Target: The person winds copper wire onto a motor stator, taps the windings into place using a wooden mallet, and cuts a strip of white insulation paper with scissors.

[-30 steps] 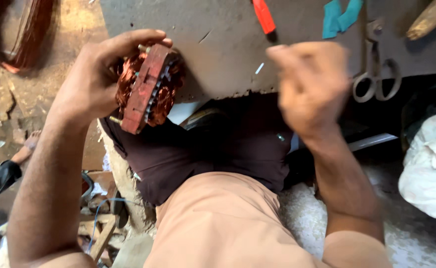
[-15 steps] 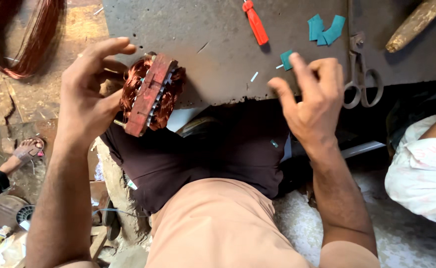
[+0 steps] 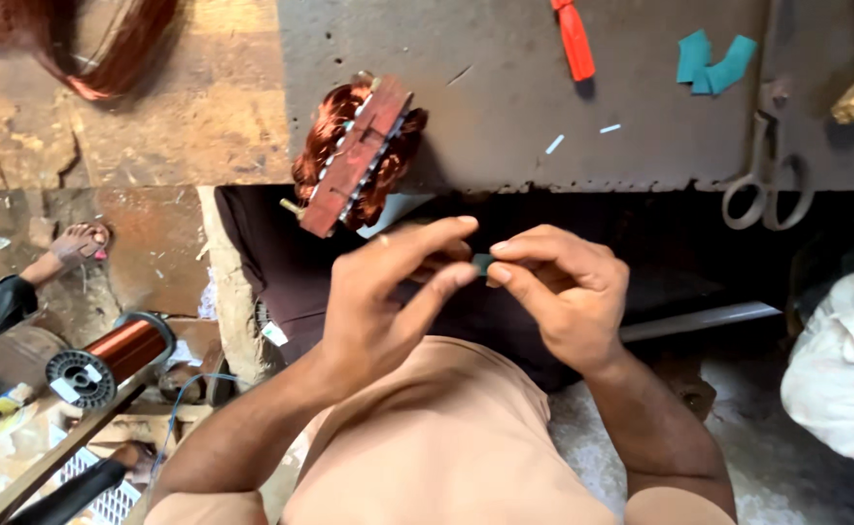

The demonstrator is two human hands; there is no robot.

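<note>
1. Grey and scarred, the metal tabletop [image 3: 505, 107] filled the upper part of the view, with a dusty workshop floor below its edge.
2. Lying tilted at that edge was a motor stator [image 3: 357, 156], its rust-red core packed with copper windings; it served as the landmark.
3. Below and to the right of the stator, the left hand [image 3: 388, 292] and right hand [image 3: 563, 292] met over the lap, fingertips pressed together, pinching a small teal paper slip [image 3: 483, 262] between them.
4. Right of the stator along the tabletop lay a red-handled tool [image 3: 573, 39], more teal paper pieces [image 3: 714, 60] and a pair of scissors [image 3: 762, 180].
5. Down and left of the stator, a spool of copper wire [image 3: 106, 360] sat near the floor.
6. Risk, as I judged it: the slip was tiny and held only at its edges, so a loosened pinch could drop it out of sight; the stator, overhanging the edge, might tip off if a knee or arm knocked it.
</note>
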